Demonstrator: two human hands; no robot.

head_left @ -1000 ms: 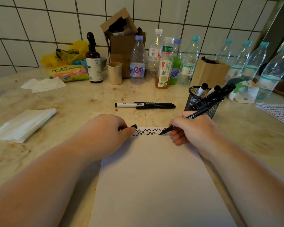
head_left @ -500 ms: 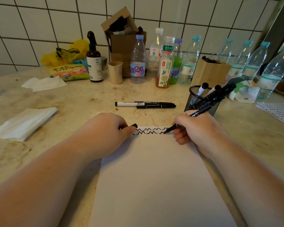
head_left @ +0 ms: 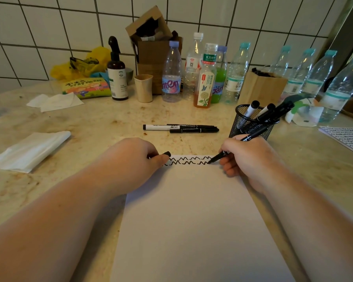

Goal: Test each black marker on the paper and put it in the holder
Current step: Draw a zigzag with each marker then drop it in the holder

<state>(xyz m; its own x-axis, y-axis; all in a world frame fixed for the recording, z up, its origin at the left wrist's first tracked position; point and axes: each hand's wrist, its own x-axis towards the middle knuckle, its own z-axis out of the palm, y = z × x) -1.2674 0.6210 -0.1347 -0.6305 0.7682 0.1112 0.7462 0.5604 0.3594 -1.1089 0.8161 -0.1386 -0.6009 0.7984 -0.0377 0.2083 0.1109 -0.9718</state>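
Black ink runs in two zigzag rows along the far edge of the paper, and the marker has its tip down at the right end of the lower row. The right hand pinches the barrel near the tip, fingers curled round it. The long axis slants from the tip at the paper's far right corner up and away to the right, so the back end points at the holder.

That line is what the coming move turns on, I judge. The holder stands on the counter just beyond the right hand, nearer to it than to the left, so the marker needs little more than a lift and a swing toward upright. Several markers already lean in the holder toward its right rim.

The left hand rests at the paper's far left corner, fingers curled round a small black piece, probably the cap. If so, capping comes before the drop, and the two hands lie well apart across the paper's width.

Two more markers lie side by side beyond the paper's far edge, long axes running left to right, about midway between the hands.
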